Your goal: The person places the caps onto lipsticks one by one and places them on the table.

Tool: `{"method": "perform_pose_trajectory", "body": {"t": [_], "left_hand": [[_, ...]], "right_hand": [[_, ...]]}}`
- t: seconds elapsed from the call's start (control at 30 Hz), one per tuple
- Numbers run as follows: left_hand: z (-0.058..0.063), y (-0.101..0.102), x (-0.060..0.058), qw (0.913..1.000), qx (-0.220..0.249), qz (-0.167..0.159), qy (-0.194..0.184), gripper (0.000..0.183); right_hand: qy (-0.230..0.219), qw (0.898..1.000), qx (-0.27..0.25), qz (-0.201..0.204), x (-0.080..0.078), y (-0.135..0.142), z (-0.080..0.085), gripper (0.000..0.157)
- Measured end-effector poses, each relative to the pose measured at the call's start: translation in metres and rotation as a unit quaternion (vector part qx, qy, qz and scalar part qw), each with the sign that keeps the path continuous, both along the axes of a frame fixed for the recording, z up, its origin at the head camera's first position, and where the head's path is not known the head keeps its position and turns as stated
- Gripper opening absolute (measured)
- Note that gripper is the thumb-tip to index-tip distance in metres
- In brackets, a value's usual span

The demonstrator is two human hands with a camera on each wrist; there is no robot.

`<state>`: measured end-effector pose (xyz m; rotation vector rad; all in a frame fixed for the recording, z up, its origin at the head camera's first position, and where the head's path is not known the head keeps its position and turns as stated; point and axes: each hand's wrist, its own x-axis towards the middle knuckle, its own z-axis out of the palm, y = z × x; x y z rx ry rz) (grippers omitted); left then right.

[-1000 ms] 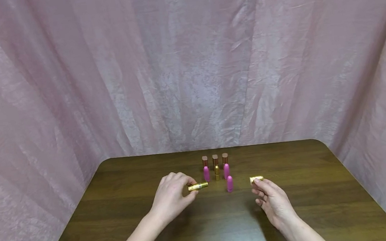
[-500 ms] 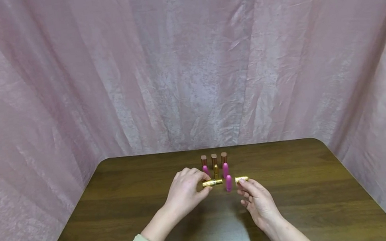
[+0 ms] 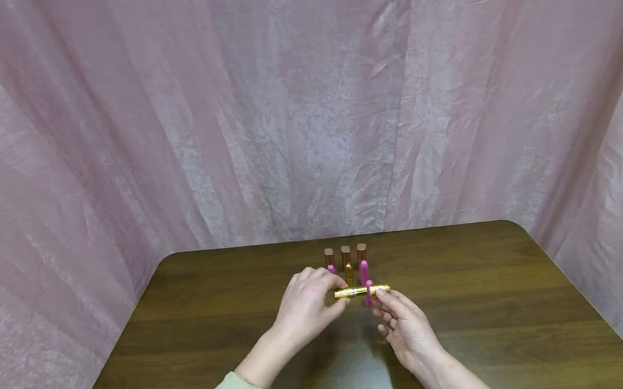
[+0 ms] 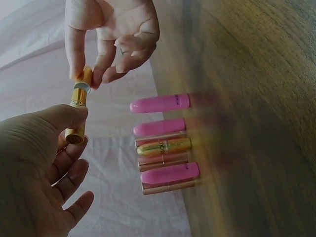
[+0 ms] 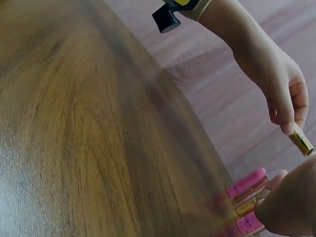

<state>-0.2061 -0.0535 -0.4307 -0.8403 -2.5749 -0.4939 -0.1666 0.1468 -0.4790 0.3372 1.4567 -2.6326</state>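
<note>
My left hand pinches a gold lipstick tube by its left end, thumb against fingers, and holds it level above the table. From the right, my right hand grips a gold lipstick cap between thumb and fingers. Tube and cap are in line, the cap's open end right at the tube's end in the left wrist view; whether they touch I cannot tell. Just behind them stands an upright pink lipstick, partly covered by the gold pieces in the head view.
Farther back stand a gold lipstick between two pink lipsticks, one of them this right pink lipstick. Behind is a row of copper-coloured lipsticks. The brown wooden table ends at a pink curtain.
Both hands have come together: the left hand moved right with the gold tube, the right hand moved left with the cap. The gap between the two pieces has closed in the head view.
</note>
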Motion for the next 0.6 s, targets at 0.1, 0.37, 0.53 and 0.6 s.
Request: {"method": "perform_pose_trajectory", "body": {"t": [0.1,0.37,0.53,0.6], "left_hand": [[-0.001,0.001,0.000,1.0000,-0.001,0.001,-0.001,0.018],[-0.003,0.005,-0.001,1.0000,0.000,-0.001,-0.002,0.017],[-0.003,0.008,0.000,0.9999,-0.001,-0.002,-0.011,0.018],[-0.003,0.009,0.000,0.9999,-0.001,-0.002,-0.014,0.018]], "right_hand": [[0.001,1.000,-0.006,0.000,0.000,-0.002,-0.001,0.006],[0.011,1.000,-0.012,0.006,0.001,-0.009,-0.002,0.006],[0.005,1.000,-0.018,-0.002,0.001,-0.014,-0.004,0.002],[0.001,1.000,-0.020,-0.006,0.001,-0.016,-0.005,0.004]]}}
